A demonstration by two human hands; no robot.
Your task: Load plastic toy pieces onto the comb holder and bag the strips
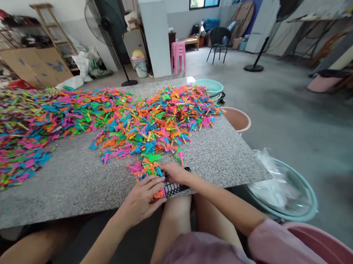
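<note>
A black mesh basket [174, 189] sits at the table's front edge, right before my lap. Small bright plastic toys [147, 167] in orange, pink, green and blue are heaped at its left end. Cupped around some of these toys is my left hand [144, 193], its fingers on top and its thumb low near the table edge. My right hand [176, 174] reaches over the basket from the right, fingers curled down by the toys; its fingertips are hidden. Just beyond both hands spreads a large pile of the same toys [164, 121].
More toys [25, 132] cover the left side of the speckled stone table [90, 180]. Basins stand along the right: a teal one [311, 197] with clear plastic bags, a peach one [243, 120] and a pink one [321, 242]. Another person's knee [32, 254] shows at lower left.
</note>
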